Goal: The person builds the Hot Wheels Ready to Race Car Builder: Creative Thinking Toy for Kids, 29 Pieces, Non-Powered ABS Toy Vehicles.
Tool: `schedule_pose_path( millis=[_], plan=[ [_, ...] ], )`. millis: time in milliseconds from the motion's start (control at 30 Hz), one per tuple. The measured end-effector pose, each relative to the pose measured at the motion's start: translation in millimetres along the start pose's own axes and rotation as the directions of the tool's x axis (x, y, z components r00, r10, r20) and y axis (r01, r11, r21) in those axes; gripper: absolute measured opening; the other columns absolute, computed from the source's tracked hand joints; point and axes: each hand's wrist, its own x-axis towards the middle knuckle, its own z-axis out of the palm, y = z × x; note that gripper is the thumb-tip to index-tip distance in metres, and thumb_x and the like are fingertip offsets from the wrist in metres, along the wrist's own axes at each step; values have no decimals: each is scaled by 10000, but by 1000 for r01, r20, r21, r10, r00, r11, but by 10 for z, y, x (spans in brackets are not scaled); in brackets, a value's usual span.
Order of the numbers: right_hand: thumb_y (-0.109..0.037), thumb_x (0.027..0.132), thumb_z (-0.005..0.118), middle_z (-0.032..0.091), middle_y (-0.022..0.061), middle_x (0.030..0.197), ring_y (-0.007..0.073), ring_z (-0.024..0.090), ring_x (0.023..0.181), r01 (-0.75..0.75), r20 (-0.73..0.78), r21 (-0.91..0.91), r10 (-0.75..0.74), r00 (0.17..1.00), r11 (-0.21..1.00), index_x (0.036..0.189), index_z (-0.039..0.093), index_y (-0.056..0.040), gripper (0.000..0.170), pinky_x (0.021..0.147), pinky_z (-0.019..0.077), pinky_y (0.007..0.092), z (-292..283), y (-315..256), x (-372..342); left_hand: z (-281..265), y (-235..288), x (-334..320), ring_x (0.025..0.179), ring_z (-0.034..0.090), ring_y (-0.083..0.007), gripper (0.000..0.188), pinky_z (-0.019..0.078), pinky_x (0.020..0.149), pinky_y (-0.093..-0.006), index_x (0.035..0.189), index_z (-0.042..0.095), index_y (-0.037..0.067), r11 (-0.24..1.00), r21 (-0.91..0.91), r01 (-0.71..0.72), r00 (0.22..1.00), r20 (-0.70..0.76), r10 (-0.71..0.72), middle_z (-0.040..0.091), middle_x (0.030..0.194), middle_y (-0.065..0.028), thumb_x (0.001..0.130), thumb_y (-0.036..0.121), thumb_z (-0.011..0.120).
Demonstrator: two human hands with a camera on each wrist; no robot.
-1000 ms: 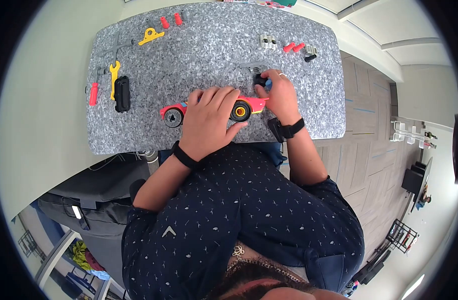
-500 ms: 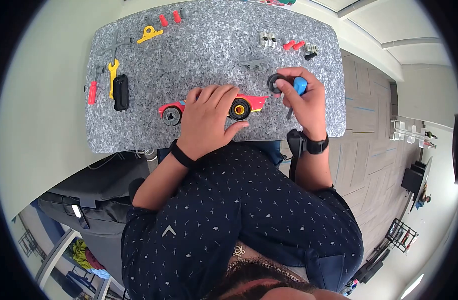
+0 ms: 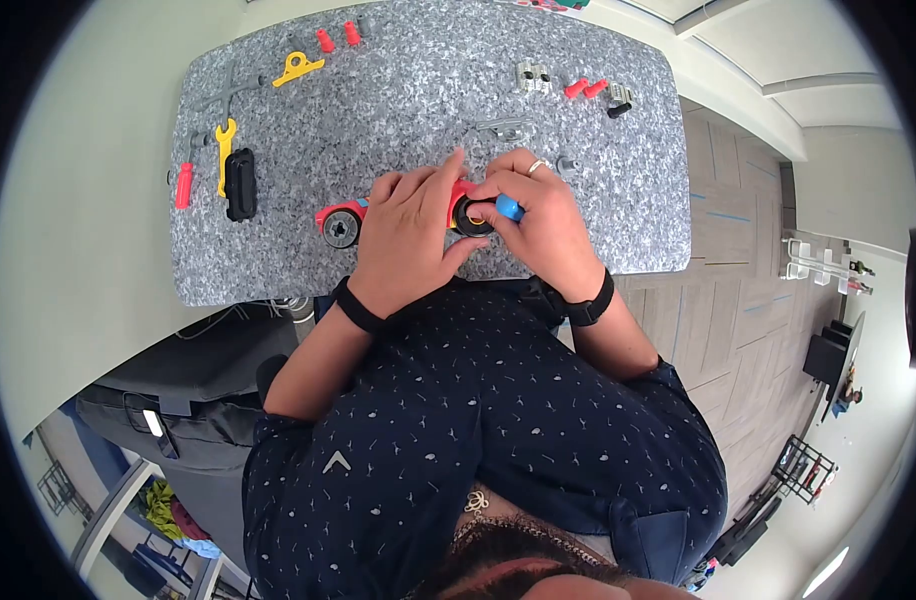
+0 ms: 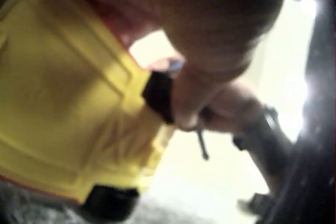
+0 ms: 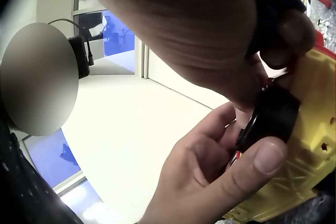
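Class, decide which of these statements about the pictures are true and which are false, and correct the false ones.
1. The left hand is holding the toy car. True.
2. The blue-handled tool is in the left hand. False: it is in the right hand.
3. The yellow wrench lies beside a long black part. True.
4. The red-handled tool lies on the floor. False: it lies on the table.
5. There is a ring on the right hand. True.
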Motion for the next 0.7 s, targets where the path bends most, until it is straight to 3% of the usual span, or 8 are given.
schedule_pose_path(
  millis=[133, 233, 333, 400, 467, 567, 700],
  plan=[
    [-66, 898, 891, 746, 109, 1135, 345, 753, 969, 61, 31, 101, -64, 997, 993, 1083, 814, -76, 200, 843, 603, 438, -37, 81, -1, -36, -2, -24, 1290, 670, -307, 934, 431, 1127, -491, 1628, 520, 1, 1000, 27, 3, 999, 44, -4, 726, 1388, -131, 878, 411, 895],
    [-104, 932, 889, 771, 125, 1136, 321, 758, 973, 85, -69, 181, -73, 995, 980, 1122, 821, -53, 207, 868, 594, 422, -182, 100, 26, -74, 19, -13, 1294, 671, -319, 910, 434, 1132, -490, 1628, 534, 12, 999, 37, -2, 998, 62, -1, 721, 1405, -147, 888, 413, 882],
    [-135, 950, 884, 784, 154, 1121, 316, 759, 1002, -129, -245, 51, 138, 960, 990, 1171, 818, -29, 254, 886, 588, 412, -478, 331, 17, -79, 22, -18, 1307, 661, -317, 887, 428, 1133, -487, 1629, 547, 27, 1000, 31, 2, 997, 76, -5, 710, 1435, -140, 902, 423, 866],
    [-153, 957, 870, 775, 188, 1167, 367, 753, 1039, -300, -351, -185, 223, 910, 936, 1239, 809, -44, 308, 907, 588, 438, -696, 687, 52, -82, 15, -11, 1326, 650, -307, 873, 420, 1138, -486, 1631, 558, 44, 998, 55, -29, 996, 89, 24, 705, 1464, -121, 916, 452, 848],
    [-163, 954, 863, 762, 224, 1235, 425, 746, 1121, -338, -372, -380, 192, 908, 861, 1342, 784, -70, 407, 964, 596, 487, -867, 1258, 51, -74, 15, -16, 1348, 637, -296, 862, 411, 1144, -485, 1631, 572, 63, 991, 102, -91, 991, 105, 80, 700, 1495, -98, 930, 493, 828],
    [-156, 944, 859, 744, 254, 1290, 464, 727, 1202, -369, -339, -511, 212, 916, 776, 1422, 756, -98, 492, 1032, 592, 525, -928, 1962, 27, -71, 22, -11, 1331, 610, -267, 831, 401, 1128, -492, 1606, 589, 66, 990, 108, -95, 992, 94, 85, 687, 1461, -74, 939, 514, 803],
    [-139, 930, 861, 744, 252, 1328, 450, 722, 1237, -329, -327, -562, 162, 931, 759, 1454, 744, -111, 538, 1068, 587, 527, -873, 2328, 82, -65, 27, -20, 1333, 613, -276, 863, 403, 1127, -496, 1604, 579, 46, 994, 85, -72, 995, 78, 66, 686, 1468, -82, 928, 532, 807]
  ],
)
